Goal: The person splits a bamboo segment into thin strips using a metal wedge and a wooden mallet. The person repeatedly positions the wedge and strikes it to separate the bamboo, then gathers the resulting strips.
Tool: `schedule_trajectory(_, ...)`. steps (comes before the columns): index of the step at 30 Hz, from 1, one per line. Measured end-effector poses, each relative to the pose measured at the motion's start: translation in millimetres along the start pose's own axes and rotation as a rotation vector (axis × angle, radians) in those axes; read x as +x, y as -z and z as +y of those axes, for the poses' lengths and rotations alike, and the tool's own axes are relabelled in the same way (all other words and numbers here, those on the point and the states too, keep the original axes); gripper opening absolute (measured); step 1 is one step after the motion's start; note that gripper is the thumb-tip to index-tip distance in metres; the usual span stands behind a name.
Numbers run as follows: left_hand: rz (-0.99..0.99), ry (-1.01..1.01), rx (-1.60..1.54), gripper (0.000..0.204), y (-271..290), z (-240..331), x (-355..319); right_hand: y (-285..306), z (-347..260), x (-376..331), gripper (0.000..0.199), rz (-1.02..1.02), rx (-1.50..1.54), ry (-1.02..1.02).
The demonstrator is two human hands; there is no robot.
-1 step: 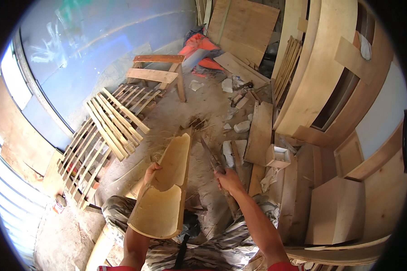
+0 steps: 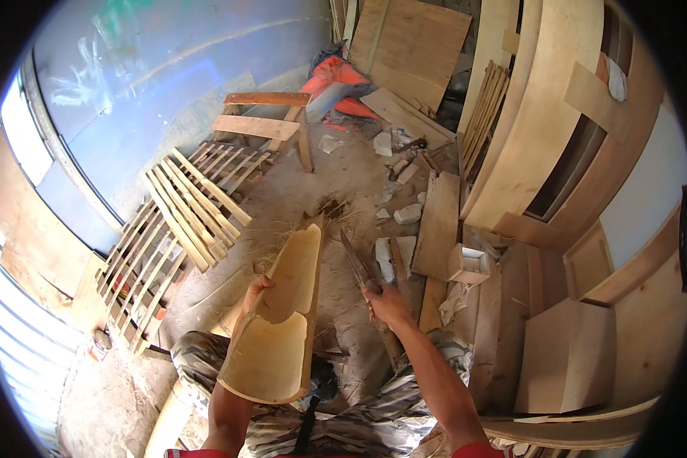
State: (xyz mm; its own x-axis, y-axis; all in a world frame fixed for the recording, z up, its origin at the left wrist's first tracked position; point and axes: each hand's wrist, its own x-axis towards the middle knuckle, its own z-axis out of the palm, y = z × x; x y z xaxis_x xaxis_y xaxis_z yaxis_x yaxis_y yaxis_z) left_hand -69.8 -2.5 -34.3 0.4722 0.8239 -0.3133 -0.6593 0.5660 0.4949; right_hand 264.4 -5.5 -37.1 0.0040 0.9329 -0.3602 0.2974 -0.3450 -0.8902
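A wide split half of bamboo (image 2: 282, 305) lies lengthwise in front of me, hollow side up, with a broken node wall across its middle. My left hand (image 2: 256, 294) is closed on its left edge, thumb over the rim. My right hand (image 2: 385, 303) is wrapped round the handle of a knife (image 2: 353, 256) with a long, dark blade. The blade points forward and slightly left, to the right of the bamboo and apart from it. Part of the handle is hidden in my fingers. My legs in camouflage trousers (image 2: 198, 355) are under and beside the bamboo.
Several bamboo strips (image 2: 183, 206) lie on a slatted wooden rack (image 2: 149, 278) at the left, near a low wooden bench (image 2: 261, 126). White rubble (image 2: 408, 214), boards (image 2: 437, 229) and a small open box (image 2: 469, 264) lie to the right. Wooden panels (image 2: 542, 107) lean farther right.
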Motion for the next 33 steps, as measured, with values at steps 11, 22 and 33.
schedule_trajectory(11, 0.315, -0.175, 0.606, 0.028, -44, -48, -6, 33, -6, -4, 0.047, 0.052, -0.027, -0.054)
schedule_trajectory(22, 0.242, -0.269, 0.428, 0.057, -33, -86, 10, 43, 1, -7, 0.034, 0.193, -0.085, -0.024)
schedule_trajectory(33, 0.131, -0.557, 0.767, 0.049, 7, -84, 97, 50, -6, -3, 0.040, 0.188, -0.126, -0.104)
